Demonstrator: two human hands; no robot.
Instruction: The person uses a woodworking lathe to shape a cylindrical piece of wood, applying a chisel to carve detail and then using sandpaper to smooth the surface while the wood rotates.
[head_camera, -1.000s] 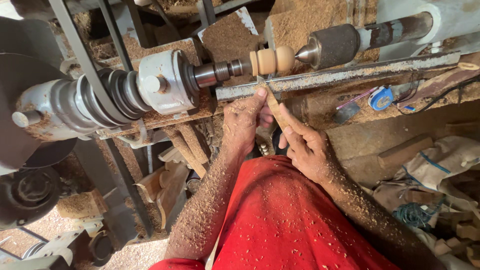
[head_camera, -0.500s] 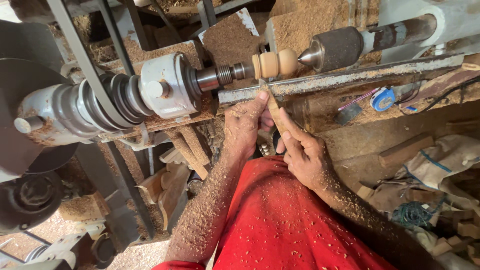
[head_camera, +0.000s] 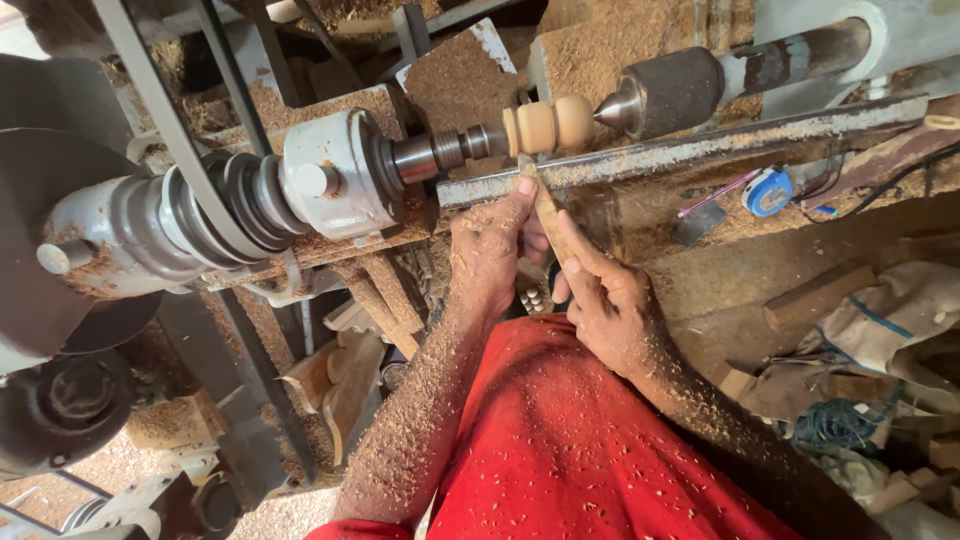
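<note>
1. Workshop, wood lathe (head_camera: 330, 185) seen from above; sawdust over machine, floor and both forearms.
2. Small turned wood piece (head_camera: 548, 124), pale, w/ rounded beads, mounted horizontally btwn the headstock spindle (head_camera: 450, 152) on its left and the cone-tipped tailstock centre (head_camera: 660, 95) on its right.
3. Long metal tool rest (head_camera: 700, 148) runs just below the piece, dusty.
4. Left hand (head_camera: 490, 255) closed over the front part of a wooden-handled chisel (head_camera: 548, 215), fingers curled, thumb tip up at the tool rest.
5. Right hand (head_camera: 610, 300) grips the chisel further back, index finger stretched along the handle, other fingers wrapped narrow.
6. Chisel lies across the tool rest, tip touching the underside of the wood piece near its left bead.
7. Belt pulley (head_camera: 200, 215) w/ dark belt at left of headstock; big dark wheel at far left edge.
8. Blue tape measure (head_camera: 768, 192) on dusty bench right of hands, well apart from them.
9. Red garment (head_camera: 570, 450) fills lower centre.
10. Wood offcuts (head_camera: 345, 375) under the lathe, left of the arms.
</note>
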